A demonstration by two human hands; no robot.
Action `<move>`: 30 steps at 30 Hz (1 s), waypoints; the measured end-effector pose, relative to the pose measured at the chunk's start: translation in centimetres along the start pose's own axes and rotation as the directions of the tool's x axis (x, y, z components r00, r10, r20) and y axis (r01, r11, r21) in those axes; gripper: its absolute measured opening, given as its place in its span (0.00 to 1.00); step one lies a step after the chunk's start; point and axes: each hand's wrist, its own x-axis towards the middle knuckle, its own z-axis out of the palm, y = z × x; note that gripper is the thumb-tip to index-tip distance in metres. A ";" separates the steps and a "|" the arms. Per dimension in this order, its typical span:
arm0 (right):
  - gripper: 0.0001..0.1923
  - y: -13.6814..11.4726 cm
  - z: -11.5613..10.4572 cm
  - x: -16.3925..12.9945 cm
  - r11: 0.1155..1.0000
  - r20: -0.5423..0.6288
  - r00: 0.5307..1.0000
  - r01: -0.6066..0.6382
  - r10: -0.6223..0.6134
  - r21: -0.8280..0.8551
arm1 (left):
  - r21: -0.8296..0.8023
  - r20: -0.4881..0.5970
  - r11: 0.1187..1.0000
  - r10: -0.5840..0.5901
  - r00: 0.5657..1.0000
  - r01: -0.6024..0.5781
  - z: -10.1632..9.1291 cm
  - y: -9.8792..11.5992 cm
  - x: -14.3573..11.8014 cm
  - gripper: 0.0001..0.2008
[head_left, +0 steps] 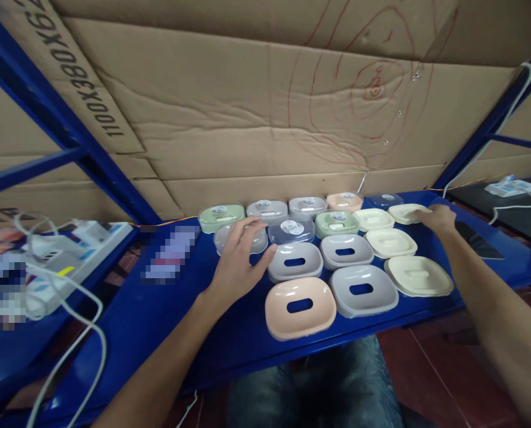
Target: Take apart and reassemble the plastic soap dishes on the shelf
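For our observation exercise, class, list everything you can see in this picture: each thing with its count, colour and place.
Slotted trays: four, one peach and three grey, front middle of the shelf.
Cream lids: four, right side of the shelf.
Closed boxes: about eight, green, grey, peach, blue and clear, back rows.
Shelf: one, blue metal.
Cardboard: brown sheets with red scribbles, behind the shelf.
Power strips: white, one far right, more at far left with white cables.
Left hand: open, fingers over a clear box, thumb beside a grey tray.
Right hand: resting on the farthest cream lid.
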 end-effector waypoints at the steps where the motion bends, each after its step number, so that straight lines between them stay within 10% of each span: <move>1: 0.29 0.0 0.2 0.1 0.999 0.013 1.000 0.008 -0.007 -0.041 | 0.002 0.000 1.000 0.005 1.000 -0.005 0.0 -0.1 0.0 0.18; 21: 0.36 -1.6 0.6 -2.2 0.939 -0.010 0.966 0.249 -0.259 -0.237 | 0.253 0.062 0.967 -0.055 0.997 0.038 0.3 -3.6 -0.4 0.30; 30: 0.31 -7.2 1.3 -4.5 0.787 -0.109 0.787 0.575 -0.607 -0.226 | 0.474 0.387 0.877 -0.286 0.877 0.077 -1.3 -5.5 -0.4 0.41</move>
